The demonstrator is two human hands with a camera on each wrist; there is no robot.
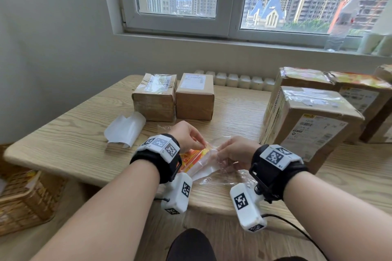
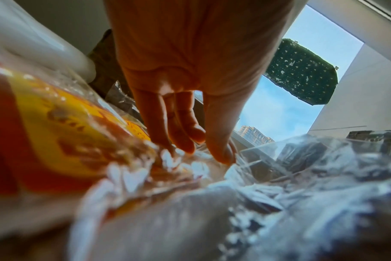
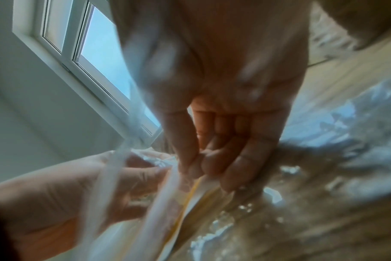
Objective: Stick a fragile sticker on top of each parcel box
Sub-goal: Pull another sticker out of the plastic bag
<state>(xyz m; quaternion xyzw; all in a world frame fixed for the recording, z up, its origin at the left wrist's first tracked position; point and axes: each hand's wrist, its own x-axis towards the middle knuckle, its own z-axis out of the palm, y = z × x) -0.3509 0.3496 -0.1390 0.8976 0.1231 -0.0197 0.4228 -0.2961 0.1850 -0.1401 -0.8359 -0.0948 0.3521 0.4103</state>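
Note:
A stack of orange-and-yellow fragile stickers (image 1: 194, 158) lies in a clear plastic bag (image 1: 220, 172) near the table's front edge. My left hand (image 1: 188, 136) pinches a sticker corner at the bag's mouth, and its fingertips (image 2: 185, 144) show in the left wrist view beside the sticker stack (image 2: 56, 127). My right hand (image 1: 235, 151) pinches the bag and the sheets' edge (image 3: 190, 192) from the right. Two small parcel boxes (image 1: 154, 97) (image 1: 195, 95) stand at the back middle. Larger boxes (image 1: 305, 121) stand at the right; two behind (image 1: 303, 76) bear orange stickers on top.
A curled white backing sheet (image 1: 125, 129) lies left of my hands on the wooden table (image 1: 70, 133). A wicker basket (image 1: 23, 197) sits on the floor at the left. Behind the table runs a white radiator (image 1: 239, 80) under the window.

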